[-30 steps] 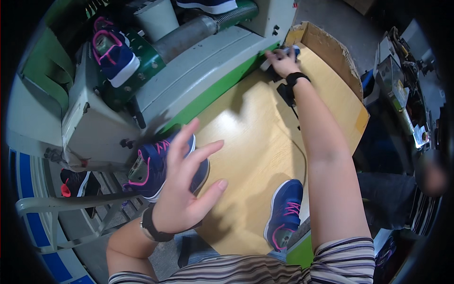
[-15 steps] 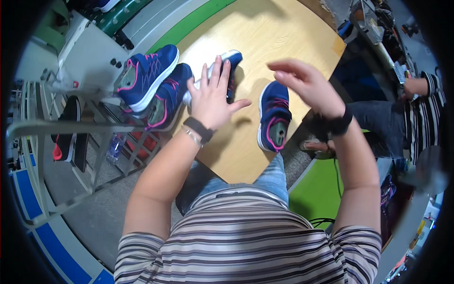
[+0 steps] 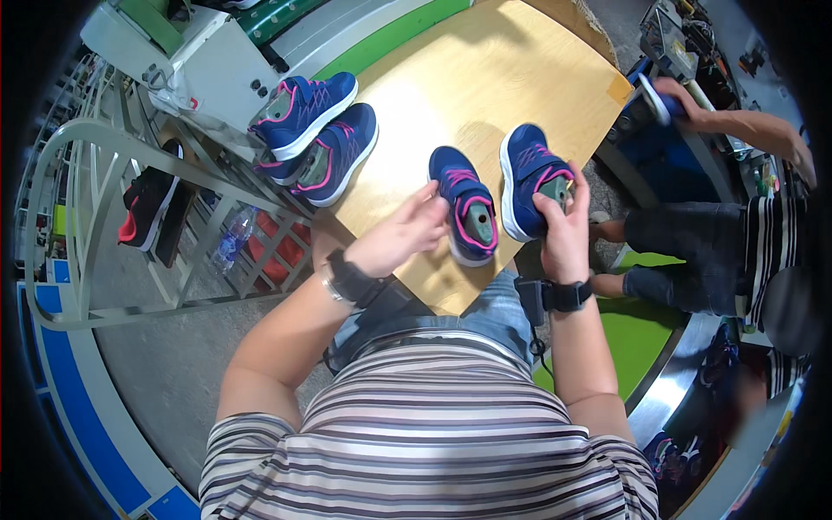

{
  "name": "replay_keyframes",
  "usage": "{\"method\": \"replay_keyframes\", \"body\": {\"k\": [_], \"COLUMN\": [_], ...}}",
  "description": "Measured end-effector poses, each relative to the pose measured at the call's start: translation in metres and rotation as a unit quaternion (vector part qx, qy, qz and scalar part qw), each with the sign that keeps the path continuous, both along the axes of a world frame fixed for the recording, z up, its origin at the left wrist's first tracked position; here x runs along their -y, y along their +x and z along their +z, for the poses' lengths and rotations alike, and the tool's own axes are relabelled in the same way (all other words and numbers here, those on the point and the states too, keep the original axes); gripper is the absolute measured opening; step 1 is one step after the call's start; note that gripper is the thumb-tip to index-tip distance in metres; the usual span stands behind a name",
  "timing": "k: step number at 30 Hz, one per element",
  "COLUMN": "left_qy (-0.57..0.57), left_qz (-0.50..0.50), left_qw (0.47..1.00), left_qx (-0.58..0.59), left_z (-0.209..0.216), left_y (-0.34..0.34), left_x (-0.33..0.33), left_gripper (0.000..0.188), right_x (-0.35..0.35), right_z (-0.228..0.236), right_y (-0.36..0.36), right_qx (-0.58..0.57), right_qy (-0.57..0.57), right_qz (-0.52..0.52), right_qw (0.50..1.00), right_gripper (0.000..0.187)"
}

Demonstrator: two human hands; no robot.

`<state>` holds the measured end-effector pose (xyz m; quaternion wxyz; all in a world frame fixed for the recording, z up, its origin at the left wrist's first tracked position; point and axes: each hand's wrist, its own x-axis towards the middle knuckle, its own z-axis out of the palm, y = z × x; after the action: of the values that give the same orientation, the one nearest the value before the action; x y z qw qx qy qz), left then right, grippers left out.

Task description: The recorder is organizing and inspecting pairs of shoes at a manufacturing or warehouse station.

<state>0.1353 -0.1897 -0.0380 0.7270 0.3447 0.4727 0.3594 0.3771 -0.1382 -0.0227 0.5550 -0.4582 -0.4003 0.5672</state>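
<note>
Two navy blue sneakers with pink laces and pink collar trim are side by side on the wooden tabletop, toes pointing away from me. Each has a grey-green shoe last inside. My right hand grips the right sneaker by its heel and collar; that shoe leans so its white sole edge shows on the left. Beside the left sneaker, near its collar, is my left hand, slightly blurred, with loosely bent fingers not wrapped round it. Whether the fingertips touch the shoe is unclear.
Two matching sneakers lie by the table's left edge, partly over a grey metal rack. A black shoe with a red heel rests in the rack. At right, a co-worker's hand holds a blue, white-soled shoe.
The sneaker that lay on its side under my spread left hand is gone from there. Two sneakers now sit side by side nearer me. My raised right hand has come down and gripped one.
</note>
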Motion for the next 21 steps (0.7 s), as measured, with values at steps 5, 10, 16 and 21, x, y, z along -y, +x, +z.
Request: {"method": "replay_keyframes", "body": {"k": [5, 10, 16, 21], "left_qy": [0.294, 0.356, 0.33, 0.237], "left_qz": [0.18, 0.128, 0.133, 0.192], "left_qw": [0.937, 0.867, 0.849, 0.938], "left_qx": [-0.058, -0.324, -0.391, -0.163], "left_z": [0.038, 0.031, -0.03, -0.027], "left_y": [-0.017, -0.013, -0.012, -0.022], "left_x": [0.026, 0.035, 0.023, -0.008], "left_gripper": [0.087, 0.09, 0.094, 0.092], "right_x": [0.038, 0.015, 0.018, -0.009], "right_z": [0.063, 0.011, -0.027, -0.037], "right_y": [-0.02, -0.022, -0.036, -0.025], "right_qx": [-0.087, 0.336, 0.376, 0.222], "right_qy": [0.119, 0.178, 0.142, 0.08], "right_qz": [0.197, 0.206, 0.153, 0.013], "right_qw": [0.969, 0.902, 0.903, 0.972], "right_gripper": [0.092, 0.091, 0.085, 0.08]}}
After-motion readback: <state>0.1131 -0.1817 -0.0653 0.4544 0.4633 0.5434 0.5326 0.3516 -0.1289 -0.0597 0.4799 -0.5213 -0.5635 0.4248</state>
